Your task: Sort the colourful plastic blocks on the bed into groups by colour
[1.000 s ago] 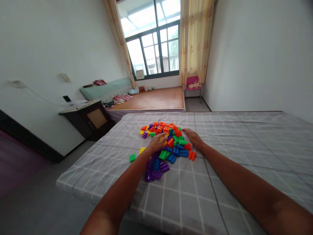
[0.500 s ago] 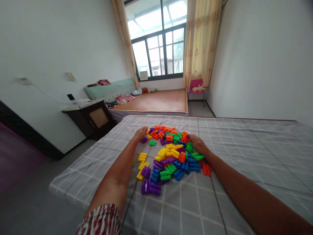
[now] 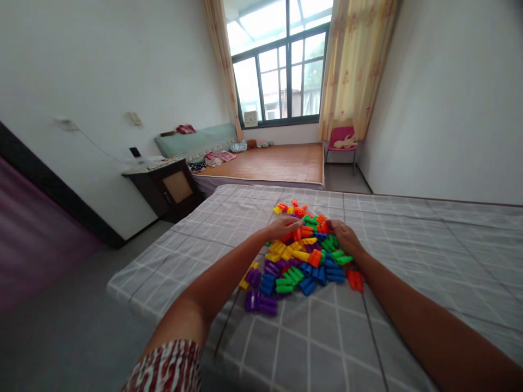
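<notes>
Many plastic tube-shaped pieces lie heaped on a grey checked cloth (image 3: 327, 343). My left hand (image 3: 284, 226) rests against the heap's upper left, fingers stretched over orange pieces (image 3: 300, 233). At the upper right, my right hand (image 3: 341, 233) touches the heap's edge with its fingertips, beside orange and green pieces. Yellow pieces (image 3: 278, 250) sit near the middle, blue pieces (image 3: 321, 274) at the lower right. A purple piece (image 3: 260, 302) lies nearest to me, and a red-orange piece (image 3: 355, 280) lies beside my right wrist.
Beyond the cloth stands a bed with a brown mat (image 3: 281, 163). A dark cabinet (image 3: 175, 188) is at the left, and a pink chair (image 3: 342, 140) stands by the curtain (image 3: 355, 71) at the back right.
My left hand has moved right, over the heap, and pieces at the upper left have shifted right with it. The right hand stays at the heap's right edge. The view has turned slightly left.
</notes>
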Motion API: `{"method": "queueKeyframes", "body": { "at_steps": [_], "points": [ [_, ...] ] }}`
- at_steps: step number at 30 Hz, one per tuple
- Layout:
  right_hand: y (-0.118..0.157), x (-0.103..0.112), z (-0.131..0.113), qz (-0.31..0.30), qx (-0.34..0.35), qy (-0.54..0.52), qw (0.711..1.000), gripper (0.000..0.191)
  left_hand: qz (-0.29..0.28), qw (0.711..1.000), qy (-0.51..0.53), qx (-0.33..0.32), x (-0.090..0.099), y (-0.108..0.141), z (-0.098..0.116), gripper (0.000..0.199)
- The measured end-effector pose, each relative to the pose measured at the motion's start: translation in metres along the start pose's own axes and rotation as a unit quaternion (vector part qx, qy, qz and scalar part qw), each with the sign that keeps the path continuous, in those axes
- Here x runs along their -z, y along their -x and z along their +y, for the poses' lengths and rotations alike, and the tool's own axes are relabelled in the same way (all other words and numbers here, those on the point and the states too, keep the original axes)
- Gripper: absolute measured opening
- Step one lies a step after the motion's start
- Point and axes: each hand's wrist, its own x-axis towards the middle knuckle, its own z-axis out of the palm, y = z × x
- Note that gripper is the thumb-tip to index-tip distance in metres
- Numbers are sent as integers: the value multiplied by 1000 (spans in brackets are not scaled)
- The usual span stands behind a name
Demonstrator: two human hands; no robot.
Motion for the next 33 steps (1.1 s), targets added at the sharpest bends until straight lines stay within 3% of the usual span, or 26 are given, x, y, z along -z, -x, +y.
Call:
{"method": "queueKeyframes", "body": {
  "at_steps": [4, 7, 9, 12, 15, 18, 21, 25, 28, 31, 33],
  "points": [
    [1, 5, -5, 6, 3, 6, 1000, 45, -83, 994, -20, -70, -13, 11, 46, 39],
    [2, 7, -7, 7, 5, -5, 1000, 44, -49, 994, -57, -81, -5, 33, 61, 38],
    [2, 7, -6, 10, -8, -24, 1000, 45, 38, 995, -82, -32, 9, 60, 55, 39],
    [2, 7, -6, 13, -30, -71, 997, 47, 142, 975, -124, 115, 27, 113, 25, 45],
    [1, 6, -7, 7, -20, -68, 997, 48, 147, 942, -176, 246, 25, 164, -2, 47],
    [0, 7, -10, -1, 5, -15, 1000, 48, 140, 931, -209, 264, 3, 182, -7, 47],
    [1, 7, -12, -2, 17, -2, 1000, 50, 149, 943, -191, 228, -21, 163, 3, 47],
    [1, 7, -13, -2, 18, -11, 1000, 51, 184, 951, -133, 209, -46, 113, 23, 47],
    [-1, 9, -15, 0, 20, -35, 999, 52, 204, 964, -84, 149, -64, 81, 45, 45],
    [-3, 11, -15, -1, -9, -99, 995, 55, 162, 985, -39, 36, -67, 54, 65, 43],
    [-6, 13, -14, 7, -44, -148, 988, 57, 150, 988, -37, -14, -54, 35, 63, 41]
  ]
}}
